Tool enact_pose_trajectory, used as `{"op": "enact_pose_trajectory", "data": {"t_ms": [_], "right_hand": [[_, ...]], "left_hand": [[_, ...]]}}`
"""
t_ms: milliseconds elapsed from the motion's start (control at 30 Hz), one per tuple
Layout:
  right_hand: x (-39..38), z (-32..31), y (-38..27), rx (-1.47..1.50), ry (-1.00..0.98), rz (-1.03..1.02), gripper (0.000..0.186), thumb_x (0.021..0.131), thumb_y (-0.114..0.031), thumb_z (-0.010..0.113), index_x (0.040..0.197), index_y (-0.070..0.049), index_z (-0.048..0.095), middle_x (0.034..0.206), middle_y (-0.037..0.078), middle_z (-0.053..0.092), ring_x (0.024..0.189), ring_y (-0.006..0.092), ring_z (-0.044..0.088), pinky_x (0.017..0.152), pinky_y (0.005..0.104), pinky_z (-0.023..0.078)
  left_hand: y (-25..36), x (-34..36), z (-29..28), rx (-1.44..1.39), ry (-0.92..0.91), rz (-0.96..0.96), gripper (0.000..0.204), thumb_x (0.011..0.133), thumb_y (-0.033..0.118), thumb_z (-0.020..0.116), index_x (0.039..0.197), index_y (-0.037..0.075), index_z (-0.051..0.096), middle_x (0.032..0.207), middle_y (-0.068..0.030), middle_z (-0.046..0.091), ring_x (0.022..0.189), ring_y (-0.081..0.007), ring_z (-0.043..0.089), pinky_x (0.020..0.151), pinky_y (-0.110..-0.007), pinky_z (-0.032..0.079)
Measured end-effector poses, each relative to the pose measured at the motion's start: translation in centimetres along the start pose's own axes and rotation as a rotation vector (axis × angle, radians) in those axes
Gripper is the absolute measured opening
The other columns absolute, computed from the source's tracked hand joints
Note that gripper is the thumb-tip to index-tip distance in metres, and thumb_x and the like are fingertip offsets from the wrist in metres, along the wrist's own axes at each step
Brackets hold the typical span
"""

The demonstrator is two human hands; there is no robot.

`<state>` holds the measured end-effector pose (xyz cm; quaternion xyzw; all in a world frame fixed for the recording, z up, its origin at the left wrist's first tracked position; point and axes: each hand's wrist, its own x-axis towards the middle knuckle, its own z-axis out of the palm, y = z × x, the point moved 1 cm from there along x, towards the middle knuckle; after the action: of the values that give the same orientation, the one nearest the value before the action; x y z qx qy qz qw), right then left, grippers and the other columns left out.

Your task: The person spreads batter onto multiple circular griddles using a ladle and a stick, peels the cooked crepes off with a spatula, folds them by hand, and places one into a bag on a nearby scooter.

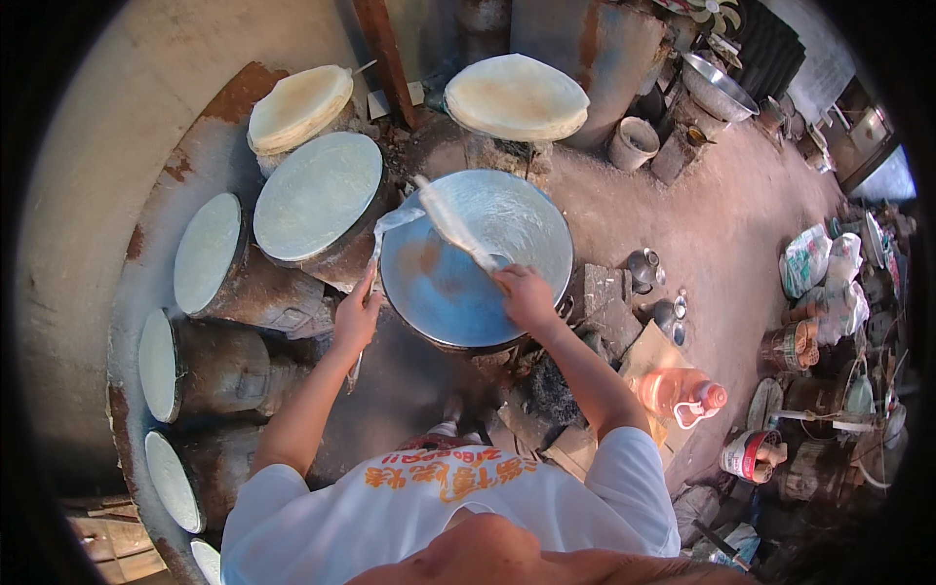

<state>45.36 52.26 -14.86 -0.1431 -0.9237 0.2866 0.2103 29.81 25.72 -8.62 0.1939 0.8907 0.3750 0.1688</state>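
Observation:
In front of me sits a wide round pan [468, 312] with a bluish sheen and pale streaks along its far right side. My right hand [528, 297] is closed around the near end of a pale, batter-coated paddle-like tool [450, 222], which slants over the pan toward its far left rim. At the pan's left edge my left hand [359, 317] grips a thin-handled tool [398, 218]. A whitish flat piece at its far end leans over the rim and lies close to the paddle-like tool. Its exact kind is unclear.
Round griddles with pale layers, such as one griddle [320, 195], curve along my left. Two stacks of thin flatbread [517, 97] [300, 105] stand beyond. On the right are an orange-tinted jug [678, 393], dark kettles [645, 268], a bucket [634, 143] and a metal basin [720, 88].

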Motion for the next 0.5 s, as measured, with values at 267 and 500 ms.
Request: {"op": "enact_pose_trajectory", "data": {"t_ms": [267,500], "right_hand": [[2.4,-6.8,5.1,0.133,-0.033,0.082,0.037,0.068,-0.007,0.066,0.104,-0.007,0.068,0.105,0.012,0.065,0.097,0.0334,0.06,0.085,0.0387,0.049],[-0.1,-5.1,2.6,0.252,-0.26,-0.157,0.029,0.069,-0.004,0.064,0.098,-0.002,0.068,0.102,0.013,0.066,0.095,0.0297,0.062,0.082,0.037,0.05]], "left_hand": [[-1.3,-1.3,1.0,0.036,-0.056,0.22,0.054,0.091,0.02,0.057,0.14,0.032,0.039,0.103,-0.0143,0.066,0.088,-0.0323,0.065,0.075,-0.038,0.049],[-2.2,-5.6,0.5,-0.012,-0.071,0.44,0.05,0.091,0.014,0.056,0.139,0.018,0.042,0.118,-0.0164,0.061,0.102,-0.0316,0.062,0.079,-0.035,0.05]]}}
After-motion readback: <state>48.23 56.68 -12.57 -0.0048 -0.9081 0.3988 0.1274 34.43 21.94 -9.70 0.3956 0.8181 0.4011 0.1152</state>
